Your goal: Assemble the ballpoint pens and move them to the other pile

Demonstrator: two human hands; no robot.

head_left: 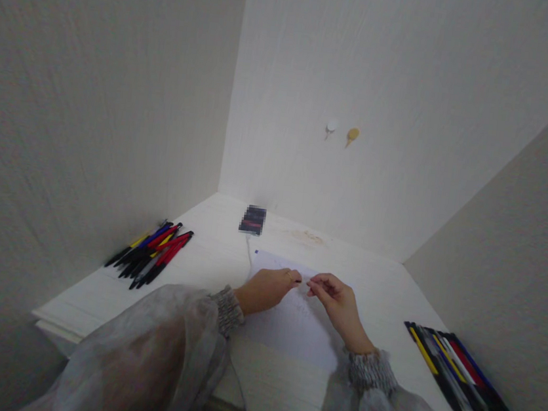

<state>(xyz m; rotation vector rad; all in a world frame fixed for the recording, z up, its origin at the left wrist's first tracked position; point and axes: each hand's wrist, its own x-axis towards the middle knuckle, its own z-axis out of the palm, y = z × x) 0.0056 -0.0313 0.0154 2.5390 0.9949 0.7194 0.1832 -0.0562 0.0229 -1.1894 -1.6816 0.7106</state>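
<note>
Both hands meet over a white paper sheet [284, 332] on the tabletop, a small gap between their fingertips. My left hand [267, 290] is closed, thumb and fingers pinched together; a tiny dark bit shows at its fingertips, too small to name. Thumb and index finger of my right hand [337, 302] are also pinched, and whatever is between them is too small to make out. Faint marks show on the paper below. Loose pens [154, 251] in red, black, yellow and blue lie in a pile on the left, while more pens [457, 371] lie side by side on the right.
A blurred dark phone-like block [252, 219] lies at the back of the white table [210, 244], with a pale cable [249, 252] running from it. Walls enclose the table on three sides. Two hooks, one white [331, 127] and one yellow [352, 134], are on the back wall.
</note>
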